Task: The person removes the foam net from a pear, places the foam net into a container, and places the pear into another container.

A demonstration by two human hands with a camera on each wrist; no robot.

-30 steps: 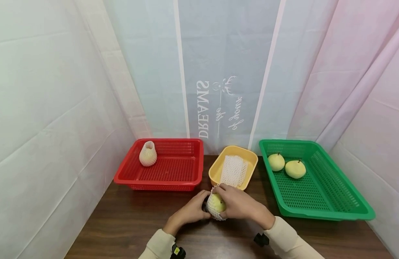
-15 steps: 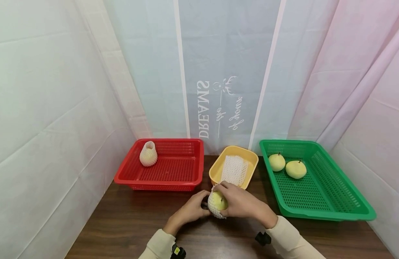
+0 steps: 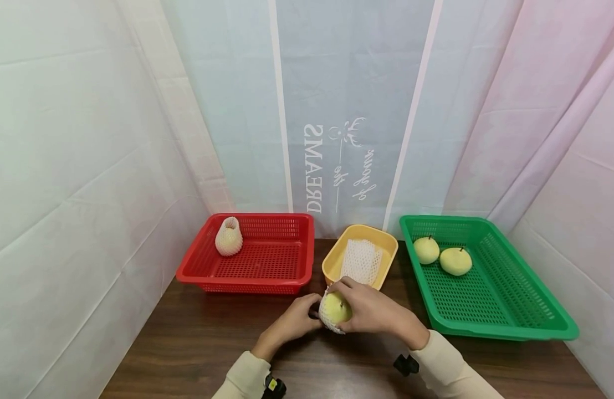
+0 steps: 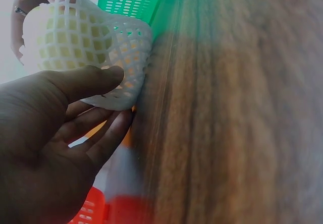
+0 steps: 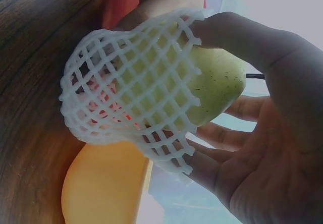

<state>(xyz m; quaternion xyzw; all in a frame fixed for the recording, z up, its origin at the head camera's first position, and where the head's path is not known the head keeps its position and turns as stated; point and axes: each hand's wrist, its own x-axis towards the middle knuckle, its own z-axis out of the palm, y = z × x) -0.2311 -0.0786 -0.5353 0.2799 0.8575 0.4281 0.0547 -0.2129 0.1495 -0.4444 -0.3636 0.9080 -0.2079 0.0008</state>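
A yellow-green pear [image 3: 340, 306] sits partly inside a white foam net sleeve [image 5: 136, 77], its stem end bare. My right hand [image 3: 374, 308] grips the pear from the right, thumb and fingers about its stem end and the sleeve's upper edge. My left hand [image 3: 296, 320] pinches the sleeve's bottom end; in the left wrist view its thumb lies over the mesh and the fingers are underneath. Beyond the pear, the sleeve's lower part hangs hollow, as the right wrist view shows. The pear is held over the dark wooden table [image 3: 212, 343], close in front of the yellow tray [image 3: 332, 266].
Flat foam net sleeves [image 3: 359, 261] lie in the yellow tray. At left, a red basket [image 3: 257, 281] holds one sleeved pear [image 3: 229, 239]. A green basket [image 3: 486, 330] at right holds two bare pears [image 3: 455, 261]. Curtains [image 3: 347, 83] stand behind and at both sides.
The pear and right hand have shifted slightly up and right in the head view. A little more of the pear shows out of the sleeve. The left hand has barely moved.
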